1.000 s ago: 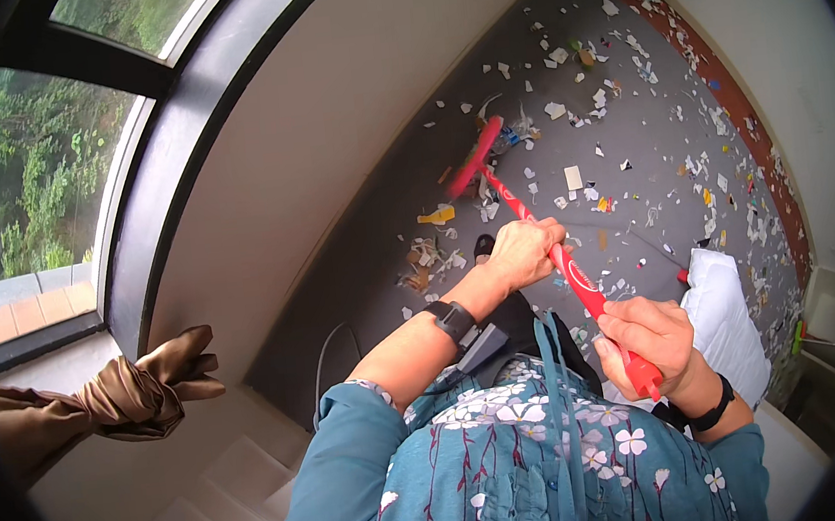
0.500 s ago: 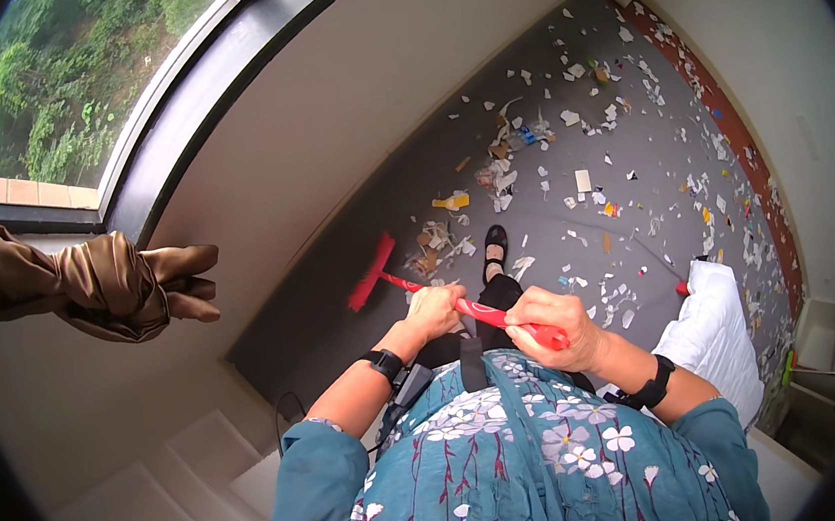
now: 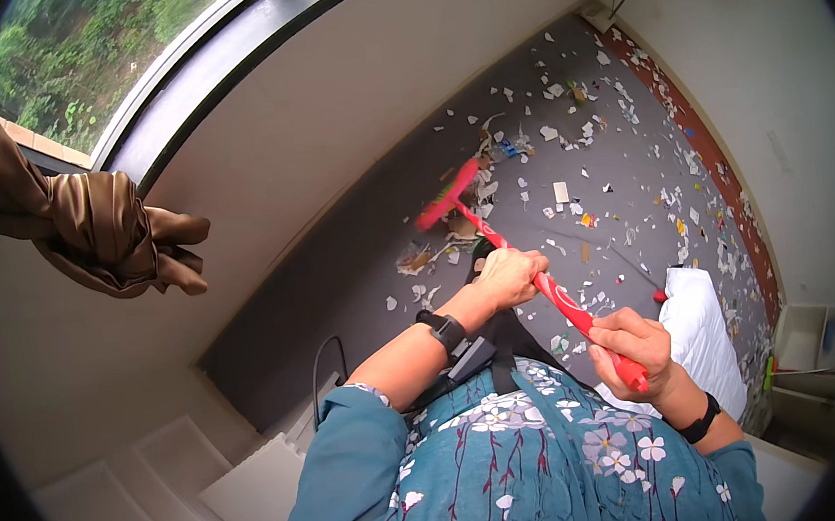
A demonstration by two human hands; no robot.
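Both of my hands are wrapped round the red handle of a broom point(image 3: 571, 308). My left hand point(image 3: 508, 277) grips it lower down, while my right hand point(image 3: 637, 350) closes on it near its top end. The pink-red broom head point(image 3: 446, 195) is slightly blurred and lies over litter on the grey floor. Beside the head are paper scraps point(image 3: 419, 258) and bits of brown card. A clear and blue plastic piece point(image 3: 507, 148), perhaps a bottle, lies just beyond it. My foot is mostly hidden behind my left hand.
More white scraps point(image 3: 561, 192) are scattered over the floor point(image 3: 286, 358) toward the far right wall. A white quilted bundle point(image 3: 698, 329) lies at my right. A knotted brown curtain point(image 3: 113, 234) hangs at left by the window point(image 3: 88, 76). White shelving point(image 3: 803, 349) stands at far right.
The broom head has swept away from me and to the right, over where a yellow item lay. Both hands have shifted right, the left a little farther out, the right closer to me.
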